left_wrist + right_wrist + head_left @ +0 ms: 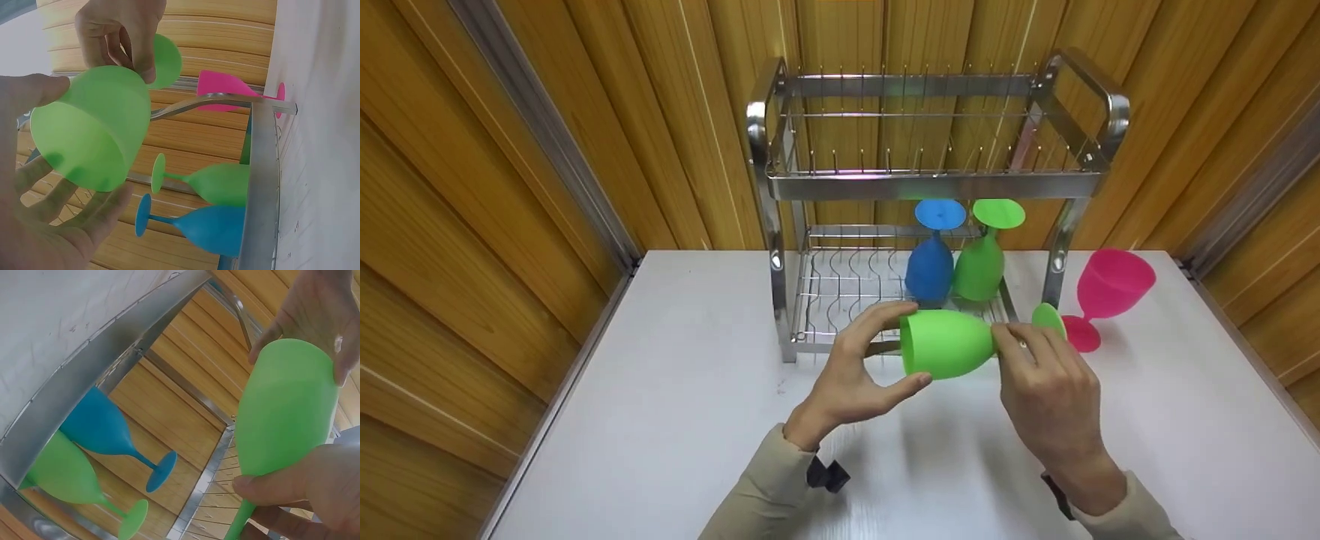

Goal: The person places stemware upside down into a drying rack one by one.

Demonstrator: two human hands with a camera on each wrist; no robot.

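A light green plastic goblet (949,343) is held sideways in front of the rack, its mouth toward the left and its foot to the right. My left hand (851,367) spans the rim, thumb on one side and fingers on the other; the fingertips show through the cup wall in the left wrist view. My right hand (1050,386) pinches the stem just below the bowl, thumb against it in the right wrist view. Behind, a blue goblet (930,270) and a second green goblet (979,270) stand upside down on the rack's lower shelf.
The two-tier metal dish rack (937,186) stands at the back of the white table (660,390), with upright wires on its upper tier. A pink goblet (1114,285) stands upright to the rack's right. Wood-patterned walls (690,135) close in the back and sides.
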